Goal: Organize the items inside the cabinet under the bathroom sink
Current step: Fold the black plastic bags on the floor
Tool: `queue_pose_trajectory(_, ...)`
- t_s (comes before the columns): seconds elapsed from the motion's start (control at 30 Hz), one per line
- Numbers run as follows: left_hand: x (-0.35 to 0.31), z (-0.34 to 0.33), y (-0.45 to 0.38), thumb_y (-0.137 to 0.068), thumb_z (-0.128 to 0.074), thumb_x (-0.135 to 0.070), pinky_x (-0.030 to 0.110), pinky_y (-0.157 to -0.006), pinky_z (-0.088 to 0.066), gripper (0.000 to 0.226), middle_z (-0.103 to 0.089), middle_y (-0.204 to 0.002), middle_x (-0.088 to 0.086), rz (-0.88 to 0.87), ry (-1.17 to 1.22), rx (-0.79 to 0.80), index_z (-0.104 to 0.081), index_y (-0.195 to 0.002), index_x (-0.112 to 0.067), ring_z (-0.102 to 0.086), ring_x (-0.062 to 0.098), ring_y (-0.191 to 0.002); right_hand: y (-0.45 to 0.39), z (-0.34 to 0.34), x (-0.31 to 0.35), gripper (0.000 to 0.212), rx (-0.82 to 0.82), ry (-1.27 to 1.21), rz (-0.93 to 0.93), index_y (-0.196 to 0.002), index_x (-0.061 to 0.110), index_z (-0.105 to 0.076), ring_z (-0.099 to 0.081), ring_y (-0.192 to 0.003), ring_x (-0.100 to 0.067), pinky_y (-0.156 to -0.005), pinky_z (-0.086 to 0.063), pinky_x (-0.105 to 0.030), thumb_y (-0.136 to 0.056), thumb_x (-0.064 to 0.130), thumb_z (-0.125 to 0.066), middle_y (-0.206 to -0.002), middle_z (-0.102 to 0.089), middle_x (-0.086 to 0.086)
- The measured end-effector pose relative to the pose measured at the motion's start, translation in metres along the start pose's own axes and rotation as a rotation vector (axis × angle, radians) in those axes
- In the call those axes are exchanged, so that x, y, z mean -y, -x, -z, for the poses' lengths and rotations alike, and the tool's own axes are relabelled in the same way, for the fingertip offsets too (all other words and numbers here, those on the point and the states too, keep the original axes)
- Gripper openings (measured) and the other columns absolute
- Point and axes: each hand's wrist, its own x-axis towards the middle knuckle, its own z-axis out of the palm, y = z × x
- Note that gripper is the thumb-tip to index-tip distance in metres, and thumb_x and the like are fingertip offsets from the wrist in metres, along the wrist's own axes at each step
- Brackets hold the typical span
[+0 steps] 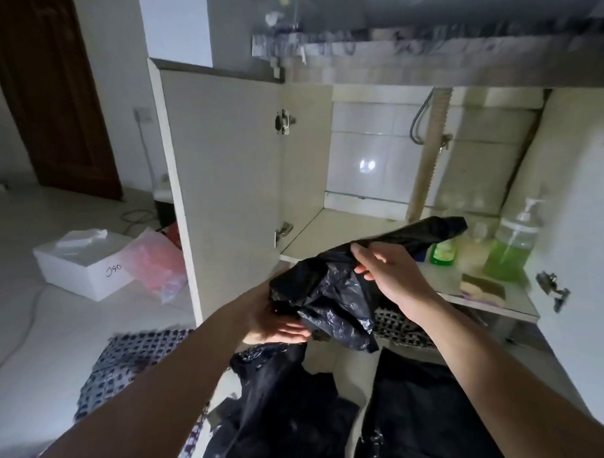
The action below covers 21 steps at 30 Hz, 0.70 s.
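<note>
Black plastic, a crumpled bag (pixel 329 295), hangs in front of the open cabinet (pixel 304 229), gripped by both hands: the right hand (pixel 391 273) pinches its upper edge, the left hand (pixel 273 323) holds it from below. Inside the cabinet's right end stand a green soap bottle (pixel 512 250) and a sponge (pixel 483 286).

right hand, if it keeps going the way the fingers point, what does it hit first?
The right hand points left along the black plastic bag it grips. Past the bag, probably the open left cabinet door, though depth is unclear.
</note>
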Motion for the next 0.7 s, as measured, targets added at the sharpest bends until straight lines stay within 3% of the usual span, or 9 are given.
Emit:
queue_pose_trajectory(0.07,-0.006,-0.033,0.004,-0.087,-0.058,-0.039,0.044,-0.068,-0.057,0.044,-0.062,-0.11,0.02,-0.148,0.022,0.037,-0.058,-0.114,-0.003,-0.063,0.032,-0.092,0.018,0.023,-0.003,0.04,0.083,0.074,0.022,-0.078,-0.01,-0.06,-0.053,-0.067,-0.027,-0.066,-0.041,-0.029,-0.093,0.027,-0.057,-0.077,-0.058,-0.036)
queue_pose_trajectory(0.13,-0.013,-0.066,0.002,-0.083,-0.068,-0.022,0.034,-0.058,-0.058,0.026,-0.07,-0.093,0.016,-0.3,-0.032,-0.041,-0.063,-0.101,-0.003,-0.068,0.026,-0.074,0.036,0.045,-0.014,0.033,0.099,0.217,-0.012,-0.068,0.003,-0.064,-0.058,-0.064,-0.031,-0.065,-0.04,-0.031,-0.091,0.026,-0.06,-0.071,-0.066,-0.023)
queue_pose_trajectory(0.2,-0.015,-0.097,-0.002,-0.085,-0.068,-0.016,0.038,-0.072,-0.059,0.026,-0.071,-0.097,0.018,-0.422,-0.172,-0.143,-0.065,-0.106,-0.001,-0.07,0.029,-0.079,0.056,0.066,-0.024,0.031,0.116,0.426,-0.127,-0.062,0.013,-0.062,-0.064,-0.061,-0.017,-0.061,-0.044,-0.025,-0.09,0.025,-0.06,-0.065,-0.069,-0.005)
queue_pose_trajectory(0.27,-0.011,-0.126,-0.008,-0.087,-0.065,-0.019,0.04,-0.088,-0.054,0.028,-0.07,-0.106,0.016,-0.562,-0.465,-0.235,-0.067,-0.11,-0.004,-0.067,0.03,-0.094,0.075,0.082,-0.031,0.028,0.242,0.546,-0.299,-0.064,0.011,-0.063,-0.063,-0.055,-0.007,-0.058,-0.047,-0.017,-0.09,0.022,-0.058,-0.064,-0.068,0.0)
queue_pose_trajectory(0.37,-0.004,-0.159,-0.005,-0.095,-0.052,-0.031,0.033,-0.081,-0.046,0.031,-0.068,-0.102,0.012,-0.771,-1.052,-0.327,-0.068,-0.103,-0.006,-0.061,0.028,-0.096,0.098,0.099,-0.039,0.026,0.505,0.703,-0.502,-0.07,0.013,-0.067,-0.063,-0.056,-0.005,-0.069,-0.054,-0.022,-0.087,0.03,-0.057,-0.072,-0.073,-0.001)
queue_pose_trajectory(0.43,-0.002,-0.173,0.001,-0.097,-0.048,-0.031,0.03,-0.076,-0.041,0.03,-0.067,-0.096,0.008,-0.886,-1.14,-0.271,-0.068,-0.102,-0.009,-0.06,0.026,-0.093,0.108,0.112,-0.038,0.025,0.565,0.757,-0.574,-0.075,0.013,-0.067,-0.064,-0.06,-0.007,-0.067,-0.051,-0.024,-0.086,0.033,-0.057,-0.072,-0.072,0.002)
queue_pose_trajectory(0.57,-0.003,-0.185,0.011,-0.094,-0.054,-0.025,0.025,-0.068,-0.042,0.02,-0.063,-0.074,-0.008,-1.063,-1.064,-0.086,-0.072,-0.101,-0.017,-0.059,0.012,-0.074,0.11,0.145,-0.038,0.02,0.228,0.728,-0.415,-0.089,0.013,-0.071,-0.061,-0.066,-0.008,-0.06,-0.044,-0.015,-0.083,0.031,-0.066,-0.079,-0.07,0.001)
queue_pose_trajectory(0.7,-0.009,-0.193,0.018,-0.091,-0.061,-0.021,0.025,-0.061,-0.038,0.014,-0.063,-0.065,-0.004,-1.21,-1.227,0.008,-0.074,-0.095,-0.02,-0.054,0.014,-0.057,0.1,0.165,-0.06,0.051,-0.166,0.709,-0.334,-0.122,0.012,-0.055,-0.057,-0.106,-0.023,-0.087,-0.042,-0.026,-0.076,0.024,-0.075,-0.117,-0.06,-0.008)
